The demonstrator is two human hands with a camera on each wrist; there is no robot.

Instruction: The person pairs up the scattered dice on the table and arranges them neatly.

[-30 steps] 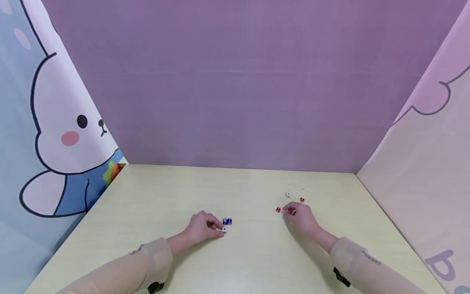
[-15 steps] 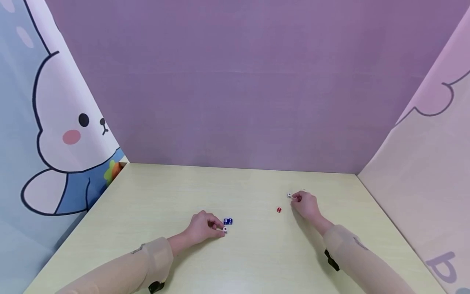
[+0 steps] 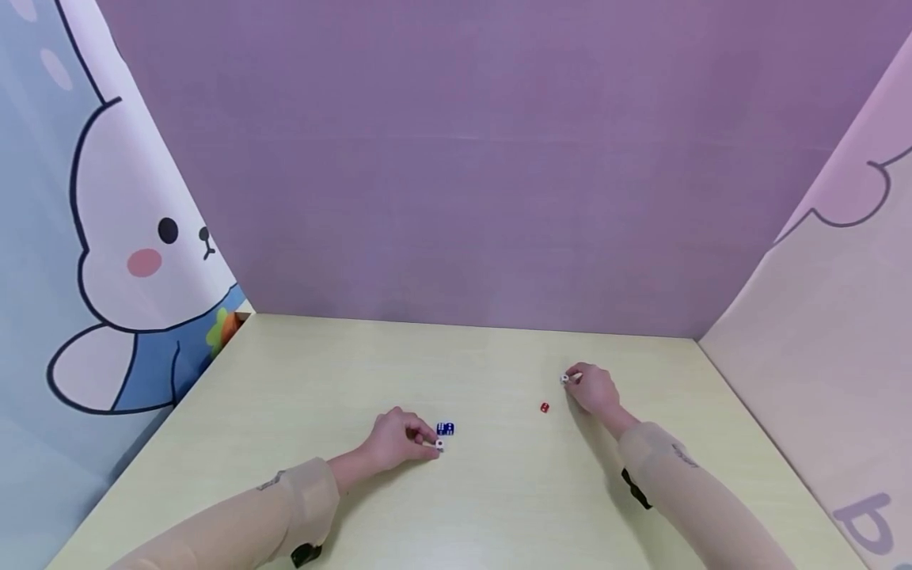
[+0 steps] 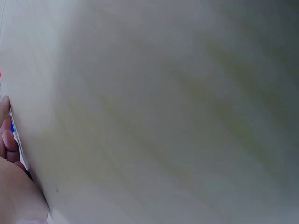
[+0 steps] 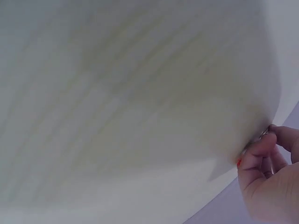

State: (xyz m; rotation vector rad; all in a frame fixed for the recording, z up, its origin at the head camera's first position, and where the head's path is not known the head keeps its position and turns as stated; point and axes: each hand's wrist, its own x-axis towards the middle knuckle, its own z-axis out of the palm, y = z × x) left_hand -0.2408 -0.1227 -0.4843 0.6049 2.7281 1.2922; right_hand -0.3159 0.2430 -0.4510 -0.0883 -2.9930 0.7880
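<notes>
At the table's middle my left hand pinches a white die between thumb and forefinger. Just behind that die, two blue dice lie side by side; a sliver of blue shows past the fingers in the left wrist view. Farther back on the right, my right hand has thumb and forefinger on another white die, low over the tabletop. A red die lies in front and to the left of it. The second red die seen earlier is not visible in the head view now.
The pale wood-grain table runs back to a purple cloth wall. A rabbit-print curtain borders the left side, and a pale printed curtain the right.
My right hand has moved back and slightly right, from beside the near red die to the white die. It now covers where the other red die lay. The left hand stays in place.
</notes>
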